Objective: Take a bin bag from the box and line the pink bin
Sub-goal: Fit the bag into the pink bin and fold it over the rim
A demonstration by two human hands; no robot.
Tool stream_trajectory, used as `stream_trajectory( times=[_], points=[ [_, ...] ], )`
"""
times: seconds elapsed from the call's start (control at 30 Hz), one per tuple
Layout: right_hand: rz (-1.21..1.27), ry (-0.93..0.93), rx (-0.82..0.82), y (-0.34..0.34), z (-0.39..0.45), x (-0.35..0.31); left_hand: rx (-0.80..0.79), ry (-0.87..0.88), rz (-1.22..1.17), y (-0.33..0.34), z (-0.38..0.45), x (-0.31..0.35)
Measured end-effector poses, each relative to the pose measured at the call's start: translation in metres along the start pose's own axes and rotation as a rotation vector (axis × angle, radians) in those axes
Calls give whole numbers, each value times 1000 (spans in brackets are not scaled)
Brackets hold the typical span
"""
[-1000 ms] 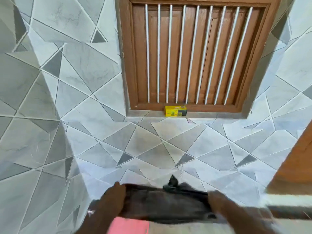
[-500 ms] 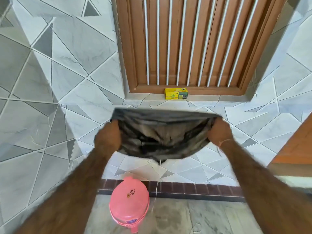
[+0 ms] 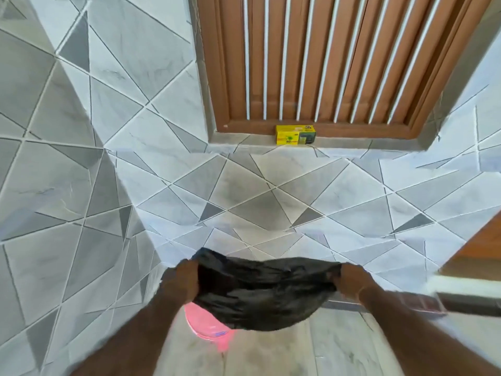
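Left hand (image 3: 181,280) and right hand (image 3: 349,280) each clamped on black bin bag (image 3: 260,294) edges, stretched above pink bin (image 3: 202,322); box (image 3: 295,134) beyond.

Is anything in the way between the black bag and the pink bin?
Nothing visible. Both hands, left hand and right hand, hold the crinkly black plastic bin bag spread open right above the round pink plastic bin, partly hiding it.
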State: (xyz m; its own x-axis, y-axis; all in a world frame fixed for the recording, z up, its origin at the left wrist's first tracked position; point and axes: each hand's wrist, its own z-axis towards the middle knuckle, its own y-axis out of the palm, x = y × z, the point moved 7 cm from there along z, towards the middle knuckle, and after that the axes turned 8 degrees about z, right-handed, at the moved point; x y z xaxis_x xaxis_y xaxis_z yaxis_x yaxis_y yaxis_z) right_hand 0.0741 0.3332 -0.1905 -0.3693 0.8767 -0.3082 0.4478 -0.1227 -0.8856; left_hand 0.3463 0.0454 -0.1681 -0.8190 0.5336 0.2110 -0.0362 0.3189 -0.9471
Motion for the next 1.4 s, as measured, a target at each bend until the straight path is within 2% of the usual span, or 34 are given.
stream_trajectory(
  times=[0.07,0.1,0.23,0.33,0.37,0.43,0.5,0.7,0.83,0.97,1.1,1.23,1.4],
  points=[
    [87,59,88,-16,7,-1,-37,-15,4,-3,1,-3],
    [91,64,112,-19,13,-2,1,-19,-54,-6,5,-3],
    [105,30,88,-21,24,-7,-10,-7,-87,-11,1,5],
    [104,-43,122,-16,26,-14,194,-14,-44,-15,-8,0],
    [91,-63,96,-7,27,-15,205,23,-7,-13,-20,9],
    [103,-54,-12,19,23,-10,108,96,59,5,-40,22],
    [106,-81,-65,35,22,-8,51,36,73,15,-48,18],
    [-23,-184,-163,54,17,-36,22,-174,89,31,-43,-45],
    [-2,-242,-188,62,22,-89,55,-248,9,23,-27,-95],
    [73,-301,-117,60,34,-161,158,-305,6,-12,2,-147],
    [227,-231,-14,65,36,-217,193,-306,38,-40,36,-190],
    [296,-129,-24,92,31,-245,136,-271,39,-36,58,-234],
    [267,-28,-59,121,19,-256,79,-202,66,-19,74,-266]
  ],
)
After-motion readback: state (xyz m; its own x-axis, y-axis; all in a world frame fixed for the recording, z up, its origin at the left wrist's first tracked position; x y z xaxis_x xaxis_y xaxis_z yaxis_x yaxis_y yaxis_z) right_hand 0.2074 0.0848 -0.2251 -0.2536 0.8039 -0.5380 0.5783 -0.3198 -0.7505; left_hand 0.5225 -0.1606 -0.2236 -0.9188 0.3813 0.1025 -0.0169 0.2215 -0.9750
